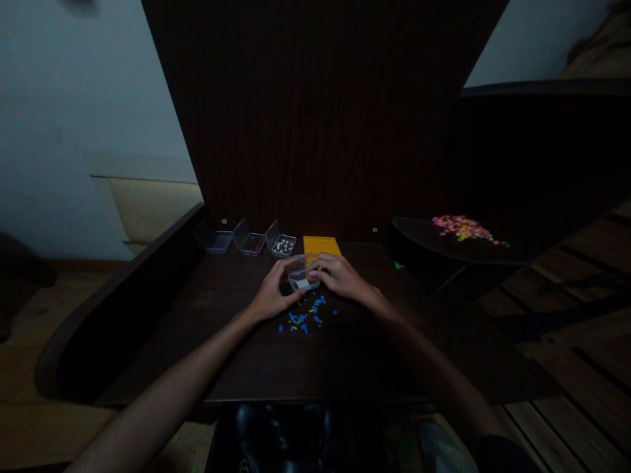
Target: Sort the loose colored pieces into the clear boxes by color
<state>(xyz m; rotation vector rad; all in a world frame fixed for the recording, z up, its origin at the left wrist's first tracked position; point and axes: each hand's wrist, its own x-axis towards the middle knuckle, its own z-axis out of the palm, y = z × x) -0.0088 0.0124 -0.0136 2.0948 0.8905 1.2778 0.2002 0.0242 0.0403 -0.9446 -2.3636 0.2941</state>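
Note:
My left hand (274, 294) is wrapped round the left side of a small clear plastic box (296, 280) with its lid up. A pale patch shows inside the box. Over the box's right side, the fingers of my right hand (341, 276) are bent together, and a small yellow piece (319, 268) shows at their tips. Below both hands, loose small blue pieces (297, 319) lie scattered on the dark tabletop, a few yellow ones among them. Partly hidden behind my right hand is a flat yellow-orange tray or sheet (323, 246).
Along the back stand a clear box (219, 242), an open box of dark red pieces (253, 244) and an open box of pale pieces (284, 246). A heap of pink and yellow pieces (463, 228) lies on the right ledge. A raised dark side panel (123, 309) borders the left.

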